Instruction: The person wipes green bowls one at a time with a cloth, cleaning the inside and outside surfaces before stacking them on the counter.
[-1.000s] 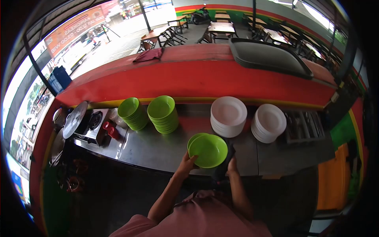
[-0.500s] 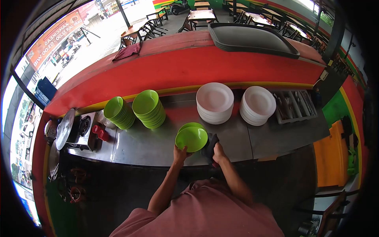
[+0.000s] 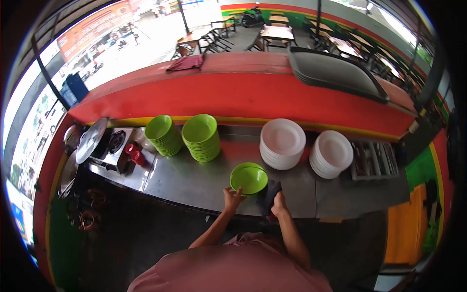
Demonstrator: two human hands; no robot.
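Note:
A green plate lies on a small pile of green plates near the front edge of the metal counter. My left hand touches the near rim of that plate, fingers spread. My right hand grips a dark cloth that rests on the counter just right of the plates.
Two stacks of green bowls stand at the back left, two stacks of white plates at the back right, then a cutlery tray. A gas stove with a lid is at far left. A red ledge holds dark trays.
The green plate was held tilted up in my left hand with the cloth against it; now it lies flat on the pile and the cloth is down on the counter.

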